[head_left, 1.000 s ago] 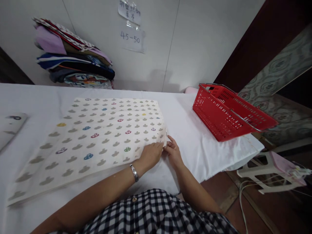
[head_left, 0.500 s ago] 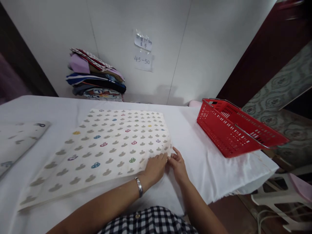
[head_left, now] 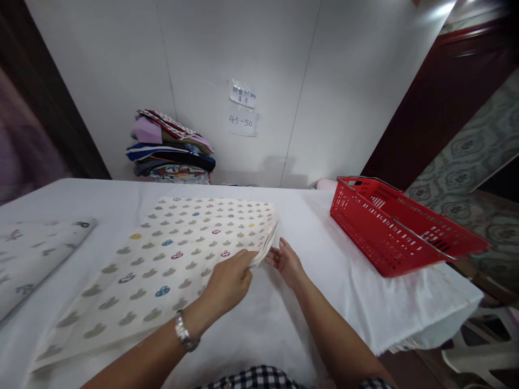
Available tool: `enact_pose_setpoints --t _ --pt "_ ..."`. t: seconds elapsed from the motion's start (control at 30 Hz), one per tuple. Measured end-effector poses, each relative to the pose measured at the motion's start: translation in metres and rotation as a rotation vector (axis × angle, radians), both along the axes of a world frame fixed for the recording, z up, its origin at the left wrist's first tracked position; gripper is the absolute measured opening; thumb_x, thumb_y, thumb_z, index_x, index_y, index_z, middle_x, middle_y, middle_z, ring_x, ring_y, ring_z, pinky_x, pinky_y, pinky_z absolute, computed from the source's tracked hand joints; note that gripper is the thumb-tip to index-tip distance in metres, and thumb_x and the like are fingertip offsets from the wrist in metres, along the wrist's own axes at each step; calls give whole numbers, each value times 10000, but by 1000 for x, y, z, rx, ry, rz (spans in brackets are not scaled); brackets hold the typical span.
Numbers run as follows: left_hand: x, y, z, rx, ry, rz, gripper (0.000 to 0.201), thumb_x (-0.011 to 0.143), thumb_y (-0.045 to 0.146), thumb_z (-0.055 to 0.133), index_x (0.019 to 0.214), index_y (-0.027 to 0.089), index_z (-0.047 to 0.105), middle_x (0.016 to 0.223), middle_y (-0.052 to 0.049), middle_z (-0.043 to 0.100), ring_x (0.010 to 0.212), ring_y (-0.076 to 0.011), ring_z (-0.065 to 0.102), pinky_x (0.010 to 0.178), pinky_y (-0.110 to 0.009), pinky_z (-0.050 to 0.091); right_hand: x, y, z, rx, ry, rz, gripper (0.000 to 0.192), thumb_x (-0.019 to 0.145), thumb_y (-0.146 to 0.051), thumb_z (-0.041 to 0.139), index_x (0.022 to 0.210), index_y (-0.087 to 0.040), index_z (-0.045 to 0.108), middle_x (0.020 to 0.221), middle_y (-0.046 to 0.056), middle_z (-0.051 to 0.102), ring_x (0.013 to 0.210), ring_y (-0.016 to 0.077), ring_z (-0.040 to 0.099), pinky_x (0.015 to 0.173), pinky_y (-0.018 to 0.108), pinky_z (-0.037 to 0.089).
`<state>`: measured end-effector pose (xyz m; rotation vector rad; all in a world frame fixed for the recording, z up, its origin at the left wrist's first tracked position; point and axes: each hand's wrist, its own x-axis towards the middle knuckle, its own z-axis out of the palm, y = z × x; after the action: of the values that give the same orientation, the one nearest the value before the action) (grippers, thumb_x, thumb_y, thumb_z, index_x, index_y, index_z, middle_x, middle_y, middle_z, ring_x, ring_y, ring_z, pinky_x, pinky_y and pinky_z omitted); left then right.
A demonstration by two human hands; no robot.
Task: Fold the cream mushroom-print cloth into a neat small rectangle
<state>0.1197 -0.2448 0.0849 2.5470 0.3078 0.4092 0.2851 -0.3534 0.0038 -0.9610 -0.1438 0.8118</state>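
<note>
A folded cream cloth (head_left: 186, 232) printed with grey and coloured duck-like shapes lies spread on the white-covered table. My left hand (head_left: 229, 278), with a silver bracelet at the wrist, is closed on the cloth's near right corner and holds it up off the table. Several layers show along the raised edge. Just to the right of that edge is my right hand (head_left: 287, 263), fingers apart and palm turned toward the cloth. Its fingertips are close to the underside of the edge; whether they touch it I cannot tell.
A red plastic basket (head_left: 389, 227) with metal handles stands on the white table cover (head_left: 316, 227) at the right. Another patterned cloth (head_left: 36, 254) lies at the left. Folded fabrics (head_left: 172, 148) are stacked by the wall, under paper signs (head_left: 242, 120). A white stool (head_left: 478, 351) is at lower right.
My left hand has gripped the cloth's near right corner and lifted it. My right hand has let go of the edge and opened. The view has tilted up slightly.
</note>
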Motion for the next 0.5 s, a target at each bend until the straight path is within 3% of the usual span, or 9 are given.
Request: enact_pose_setpoints --t 0.1,0.2,0.27,0.37,0.5 --pt "-25 17 16 -142 -40 35 440 755 139 394 1138 231 592 1025 -10 650 910 -174 596 777 -268 460 10 19 -5 32 97 41 527 817 -362 629 1263 -210 392 864 65 683 751 206 680 680 350 537" --pt "-55 40 27 -452 -69 120 368 734 257 504 1079 204 622 1016 -14 671 897 -197 603 760 -261 479 16 34 -8 26 165 51 412 872 -338 546 1231 -174 428 899 96 683 818 216 683 701 338 542" --pt "-76 60 32 -707 -131 296 395 636 307 626 1010 179 638 956 -18 692 899 -216 603 740 -253 492 17 41 -9 15 177 45 418 881 -324 528 1252 -173 407 910 101 684 851 218 683 715 331 545" --pt "-104 95 36 -1027 -234 619 475 499 216 665 970 164 620 866 1 698 868 -207 605 657 -224 498 20 46 -10 9 139 33 504 865 -295 550 1306 -194 328 914 95 689 857 221 687 712 339 549" --pt "-130 133 28 -1211 -256 846 458 487 124 556 940 187 582 668 46 648 632 -153 579 518 -207 476 23 49 -14 -26 52 -7 683 792 -181 614 1355 -216 228 906 67 697 824 203 690 675 326 553"
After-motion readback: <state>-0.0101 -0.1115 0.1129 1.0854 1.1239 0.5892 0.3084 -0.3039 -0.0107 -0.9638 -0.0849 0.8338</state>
